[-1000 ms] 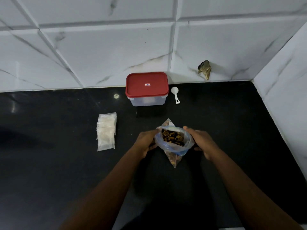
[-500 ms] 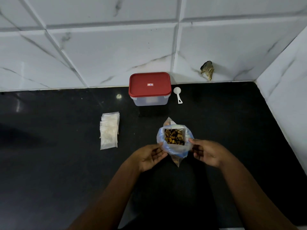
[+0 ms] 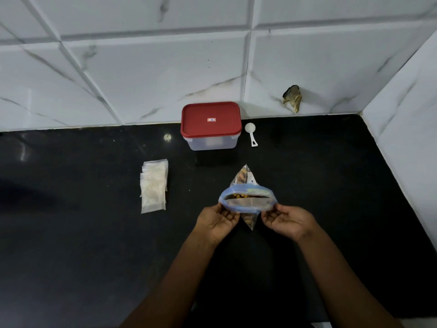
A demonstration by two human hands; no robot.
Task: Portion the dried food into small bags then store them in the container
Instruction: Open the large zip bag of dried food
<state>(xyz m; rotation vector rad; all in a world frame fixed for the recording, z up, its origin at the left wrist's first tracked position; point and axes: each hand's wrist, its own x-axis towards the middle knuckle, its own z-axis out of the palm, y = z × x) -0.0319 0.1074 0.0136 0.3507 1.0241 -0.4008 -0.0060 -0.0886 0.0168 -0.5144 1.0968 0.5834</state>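
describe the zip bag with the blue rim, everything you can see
The zip bag is clear plastic with a blue band round its mouth, standing on the black countertop in front of the red-lidded container. Brown and yellowish dried food shows inside. Its mouth is stretched into a narrow slit, not sealed. The left hand pinches its left end, the right hand its right end.

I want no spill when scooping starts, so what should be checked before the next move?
1. The big bag pinched at both rim ends by the left hand and right hand: ok.
2. Its mouth wide enough for scooping: not ok, a narrow slit.
3. The scoop near, beside the container: ok.
4. The small bags stacked on the counter: ok.
5. The lid off the container: not ok, it is on.
6. A hand free for the scoop: not ok.
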